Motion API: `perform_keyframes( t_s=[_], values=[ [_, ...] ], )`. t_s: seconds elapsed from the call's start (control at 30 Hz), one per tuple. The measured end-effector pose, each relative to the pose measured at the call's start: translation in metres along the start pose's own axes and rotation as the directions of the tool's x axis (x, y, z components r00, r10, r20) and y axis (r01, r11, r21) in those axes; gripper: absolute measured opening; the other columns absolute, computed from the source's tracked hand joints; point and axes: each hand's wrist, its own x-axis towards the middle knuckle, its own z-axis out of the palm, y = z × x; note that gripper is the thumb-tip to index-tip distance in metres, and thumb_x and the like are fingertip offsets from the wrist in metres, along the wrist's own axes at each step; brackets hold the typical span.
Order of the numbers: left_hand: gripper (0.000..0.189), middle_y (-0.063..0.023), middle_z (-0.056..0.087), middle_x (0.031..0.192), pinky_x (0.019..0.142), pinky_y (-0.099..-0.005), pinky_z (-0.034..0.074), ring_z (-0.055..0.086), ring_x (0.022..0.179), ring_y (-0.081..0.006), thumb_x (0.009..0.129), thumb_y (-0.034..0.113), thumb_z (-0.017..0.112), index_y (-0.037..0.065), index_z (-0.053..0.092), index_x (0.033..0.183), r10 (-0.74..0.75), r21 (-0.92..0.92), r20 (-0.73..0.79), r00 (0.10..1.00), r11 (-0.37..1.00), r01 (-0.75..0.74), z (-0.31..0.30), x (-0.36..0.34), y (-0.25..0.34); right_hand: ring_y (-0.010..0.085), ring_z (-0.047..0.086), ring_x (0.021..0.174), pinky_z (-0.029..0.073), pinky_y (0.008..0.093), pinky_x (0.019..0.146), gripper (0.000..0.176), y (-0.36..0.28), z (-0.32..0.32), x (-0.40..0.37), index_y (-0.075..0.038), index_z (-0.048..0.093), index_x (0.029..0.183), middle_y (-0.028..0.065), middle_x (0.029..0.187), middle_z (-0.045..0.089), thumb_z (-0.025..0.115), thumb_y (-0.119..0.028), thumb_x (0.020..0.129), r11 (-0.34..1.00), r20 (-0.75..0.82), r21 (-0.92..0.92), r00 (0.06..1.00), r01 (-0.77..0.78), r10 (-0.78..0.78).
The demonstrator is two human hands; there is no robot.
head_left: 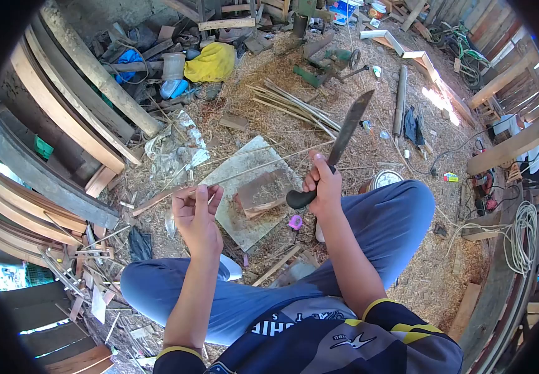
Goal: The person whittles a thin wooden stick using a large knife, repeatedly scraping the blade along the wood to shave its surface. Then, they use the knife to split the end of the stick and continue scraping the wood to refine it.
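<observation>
A thin wooden strip runs from my left hand up and right toward my right hand. My left thumb and fingers pinch it near its lower left end. My right hand is wrapped round the black handle of a large machete, its dark blade pointing up and to the right. Below the strip, between my hands, a wooden block rests on a pale, worn board. Beyond them, a bundle of thin strips lies on the shavings.
Near my right knee stands a round can. A pink tape measure lies before me. Farther off are a yellow cloth, a green metal tool and a folding ruler-like wooden frame. Coiled cable hangs at the right; planks line the left.
</observation>
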Motion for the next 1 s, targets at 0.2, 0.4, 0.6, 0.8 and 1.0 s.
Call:
perform_keyframes(
  t_s=[0.2,0.4,0.6,0.8,1.0],
  values=[
    [0.01,-0.0093,0.066,0.103,0.093,-0.0396,0.065,0.073,0.097,-0.0223,0.104,0.003,0.064,0.003,0.056,0.109,-0.138,-0.018,-0.027,0.99,0.99,0.137,-0.001,0.0,-0.006,0.0097,0.044,0.05,0.04,0.0306,0.048,0.03,-0.007,-0.007,0.005,-0.003,0.067,0.118,-0.005,0.067,0.042,0.072,-0.028,0.101,0.996,-0.005,0.057,0.997,0.072,-0.072],
    [0.023,-0.0127,0.066,0.11,0.095,-0.038,0.061,0.069,0.106,-0.0244,0.101,0.007,0.071,0.0,0.058,0.118,-0.205,0.135,-0.108,0.973,0.966,0.218,-0.021,0.009,-0.033,0.0105,0.045,0.048,0.04,0.0316,0.045,0.019,-0.021,-0.009,0.006,-0.007,0.064,0.101,-0.0044,0.065,0.044,0.075,-0.022,0.099,0.985,-0.044,0.041,0.985,0.17,-0.168],
    [0.028,-0.0139,0.069,0.12,0.101,-0.0426,0.052,0.068,0.111,-0.0291,0.095,0.011,0.076,0.001,0.067,0.119,0.244,0.72,0.168,0.955,0.631,-0.288,-0.015,0.02,-0.013,0.0109,0.047,0.044,0.039,0.0301,0.042,0.021,-0.03,0.0,-0.005,-0.006,0.06,0.094,-0.0008,0.061,0.051,0.077,-0.017,0.099,0.913,-0.007,-0.229,0.937,0.338,-0.348],
    [0.028,-0.0156,0.072,0.111,0.095,-0.0394,0.053,0.07,0.105,-0.0322,0.091,0.004,0.076,0.003,0.072,0.119,0.177,0.596,0.641,0.746,0.498,-0.63,0.02,0.005,0.01,0.0076,0.048,0.044,0.037,0.027,0.042,0.016,-0.021,0.021,-0.03,-0.004,0.066,0.094,-0.0012,0.062,0.056,0.078,-0.013,0.097,0.873,0.163,-0.353,0.941,0.336,-0.297],
    [0.026,-0.0134,0.071,0.1,0.084,-0.0372,0.056,0.071,0.096,-0.0286,0.092,0.001,0.072,0.006,0.075,0.118,-0.072,0.606,0.627,0.776,0.671,-0.428,0.015,0.0,-0.007,0.0048,0.048,0.047,0.036,0.0259,0.043,0.015,-0.018,0.045,-0.05,-0.003,0.071,0.098,-0.0046,0.065,0.058,0.08,-0.014,0.096,0.835,0.266,-0.45,0.94,0.317,-0.214]
  ],
)
